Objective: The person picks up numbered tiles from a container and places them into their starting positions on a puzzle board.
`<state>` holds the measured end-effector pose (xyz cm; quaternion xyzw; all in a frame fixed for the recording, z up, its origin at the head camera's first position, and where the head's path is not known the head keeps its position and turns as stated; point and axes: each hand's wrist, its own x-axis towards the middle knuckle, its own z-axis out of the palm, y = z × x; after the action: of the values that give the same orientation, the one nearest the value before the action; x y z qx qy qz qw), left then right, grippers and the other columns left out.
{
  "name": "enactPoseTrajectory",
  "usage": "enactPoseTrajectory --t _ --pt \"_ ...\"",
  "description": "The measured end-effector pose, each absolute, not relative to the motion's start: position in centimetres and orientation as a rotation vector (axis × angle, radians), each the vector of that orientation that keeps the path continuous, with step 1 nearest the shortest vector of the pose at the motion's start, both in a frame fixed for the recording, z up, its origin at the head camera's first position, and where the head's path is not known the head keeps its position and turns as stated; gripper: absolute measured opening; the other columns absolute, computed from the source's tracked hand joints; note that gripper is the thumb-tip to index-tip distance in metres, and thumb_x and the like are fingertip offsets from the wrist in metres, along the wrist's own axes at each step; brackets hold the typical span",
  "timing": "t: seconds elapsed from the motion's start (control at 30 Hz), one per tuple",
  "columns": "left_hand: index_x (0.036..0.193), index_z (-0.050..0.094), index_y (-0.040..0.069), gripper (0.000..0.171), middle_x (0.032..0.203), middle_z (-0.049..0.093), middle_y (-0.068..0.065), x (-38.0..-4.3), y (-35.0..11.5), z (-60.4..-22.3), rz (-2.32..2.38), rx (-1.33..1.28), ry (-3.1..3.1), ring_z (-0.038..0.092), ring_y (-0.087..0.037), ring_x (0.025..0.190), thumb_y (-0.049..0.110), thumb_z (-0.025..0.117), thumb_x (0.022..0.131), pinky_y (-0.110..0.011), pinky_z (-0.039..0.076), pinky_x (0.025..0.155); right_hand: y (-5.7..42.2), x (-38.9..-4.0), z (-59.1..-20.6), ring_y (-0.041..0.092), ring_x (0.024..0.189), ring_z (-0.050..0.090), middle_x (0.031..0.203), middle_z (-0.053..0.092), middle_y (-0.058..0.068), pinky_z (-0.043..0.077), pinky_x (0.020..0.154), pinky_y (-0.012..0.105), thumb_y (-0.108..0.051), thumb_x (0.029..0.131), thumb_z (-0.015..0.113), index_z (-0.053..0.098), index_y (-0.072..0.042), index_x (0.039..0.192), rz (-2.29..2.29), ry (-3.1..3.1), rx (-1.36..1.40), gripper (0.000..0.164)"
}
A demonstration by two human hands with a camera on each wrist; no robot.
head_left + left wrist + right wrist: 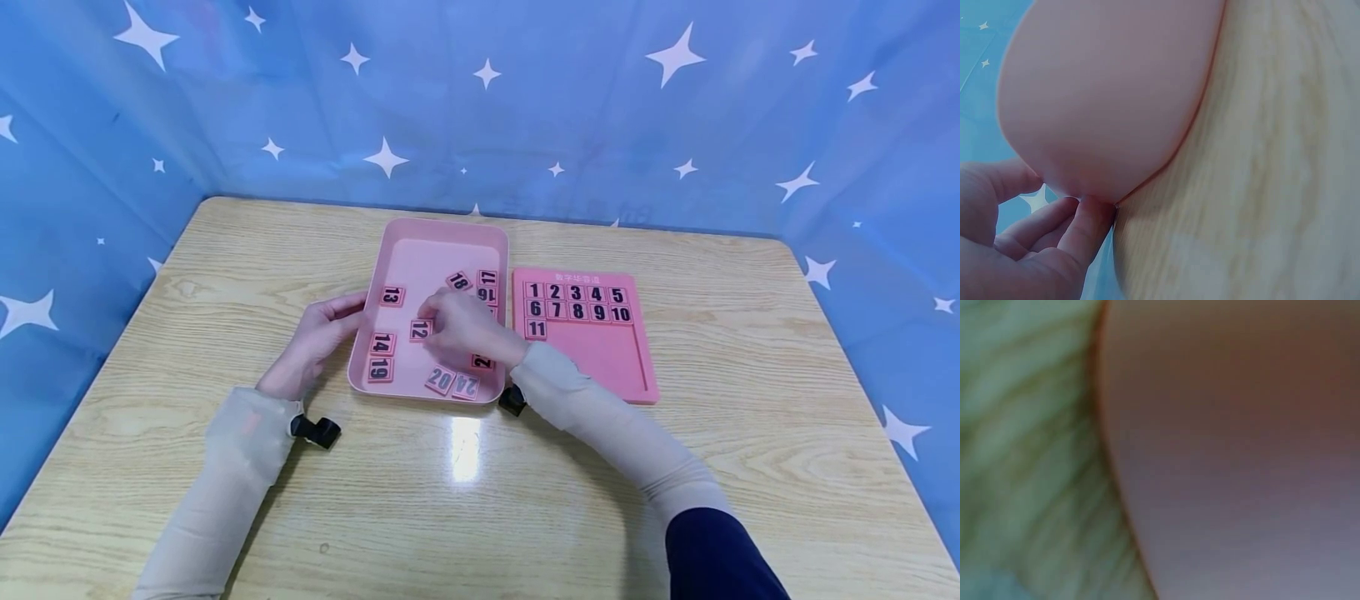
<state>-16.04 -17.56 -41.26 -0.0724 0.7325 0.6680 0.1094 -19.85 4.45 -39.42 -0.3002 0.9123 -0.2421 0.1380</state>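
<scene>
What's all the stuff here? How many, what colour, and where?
Tray: 1, pink, mid-table
Loose tiles: at least 11, pink with dark numbers, in the tray
Board: 1, pink, right of the tray
Board tiles: 11, pink with black numbers, in the board
Table: 1, light wood colour, underneath
Starry cloth: count unclear, blue and white, behind and beside
Wrist devices: 2, black, one per wrist
Light sleeves: 2, whitish, forearms
Dark sleeve: 1, navy, right arm
Left grip: 1, bare, touching the tray's left edge
Right grip: 1, bare, over the tray by tile 12
</scene>
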Motion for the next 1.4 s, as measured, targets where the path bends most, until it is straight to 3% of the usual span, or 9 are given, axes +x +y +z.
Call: enactPoseTrajectory --t 0.1,0.2,0.47,0.53,0.67,0.9,1.1,1.4 --pt "0.133 0.045 -0.007 0.046 0.136 0.045 -0.024 -16.1 -17.6 -41.3 1.960 -0.209 2.156 0.051 -0.005 0.106 0.004 0.058 0.090 -0.012 0.045 0.084 4.5 -19.9 -39.5 0.011 0.081 0.059 0.098 0.064 0.001 0.044 0.088 0.030 -0.015 0.074 0.078 0.068 -0.008 0.106 -0.715 2.636 -0.841 0.035" --pt "0.133 0.045 -0.008 0.046 0.137 0.044 -0.025 -16.1 -17.6 -41.3 1.961 -0.203 2.158 0.051 -0.005 0.105 0.004 0.058 0.090 -0.012 0.045 0.085 4.6 -19.9 -39.6 0.011 0.079 0.060 0.096 0.065 0.002 0.041 0.097 0.030 -0.014 0.073 0.078 0.068 -0.007 0.104 -0.722 2.641 -0.848 0.033" --pt "0.133 0.045 -0.007 0.047 0.136 0.045 -0.024 -16.0 -17.5 -41.1 1.952 -0.212 2.159 0.050 -0.007 0.108 0.004 0.058 0.089 -0.011 0.044 0.085 5.4 -20.0 -38.9 0.015 0.085 0.058 0.094 0.067 0.003 0.040 0.099 0.029 -0.013 0.071 0.079 0.068 -0.005 0.101 -0.743 2.633 -0.896 0.032" --pt "0.133 0.045 -0.007 0.047 0.136 0.045 -0.025 -16.0 -17.4 -41.1 1.950 -0.214 2.161 0.051 -0.007 0.108 0.004 0.058 0.089 -0.011 0.044 0.085 6.0 -19.9 -38.4 0.016 0.086 0.058 0.094 0.068 0.004 0.041 0.097 0.029 -0.016 0.071 0.080 0.068 -0.004 0.100 -0.776 2.631 -0.912 0.034" --pt "0.134 0.044 -0.007 0.048 0.136 0.044 -0.025 -16.0 -17.4 -41.1 1.951 -0.212 2.161 0.051 -0.005 0.105 0.004 0.058 0.089 -0.011 0.044 0.084 8.0 -19.7 -37.4 0.018 0.082 0.055 0.092 0.066 0.005 0.047 0.077 0.026 -0.016 0.070 0.081 0.068 -0.003 0.098 -0.870 2.626 -0.940 0.033" --pt "0.133 0.044 -0.009 0.047 0.136 0.044 -0.027 -16.0 -17.5 -41.2 1.966 -0.201 2.158 0.052 -0.003 0.102 0.003 0.057 0.090 -0.011 0.044 0.085 13.0 -19.2 -36.1 0.016 0.060 0.047 0.093 0.064 0.006 0.043 0.054 0.026 -0.007 0.070 0.077 0.066 -0.003 0.098 -0.925 2.665 -0.848 0.031" --pt "0.133 0.045 -0.008 0.047 0.137 0.044 -0.024 -15.9 -17.5 -41.1 1.959 -0.223 2.157 0.052 -0.003 0.105 0.003 0.057 0.090 -0.011 0.044 0.084 17.4 -18.5 -36.7 0.018 0.063 0.050 0.093 0.063 0.008 0.044 0.056 0.026 -0.001 0.068 0.073 0.066 -0.003 0.100 -0.906 2.701 -0.752 0.033" --pt "0.134 0.044 -0.007 0.048 0.138 0.044 -0.023 -15.9 -17.5 -41.0 1.933 -0.216 2.167 0.049 -0.009 0.114 0.005 0.058 0.090 -0.012 0.042 0.088 21.5 -17.3 -38.1 0.019 0.069 0.050 0.090 0.066 0.010 0.043 0.061 0.030 0.001 0.066 0.077 0.067 0.001 0.097 -0.886 2.731 -0.733 0.033"
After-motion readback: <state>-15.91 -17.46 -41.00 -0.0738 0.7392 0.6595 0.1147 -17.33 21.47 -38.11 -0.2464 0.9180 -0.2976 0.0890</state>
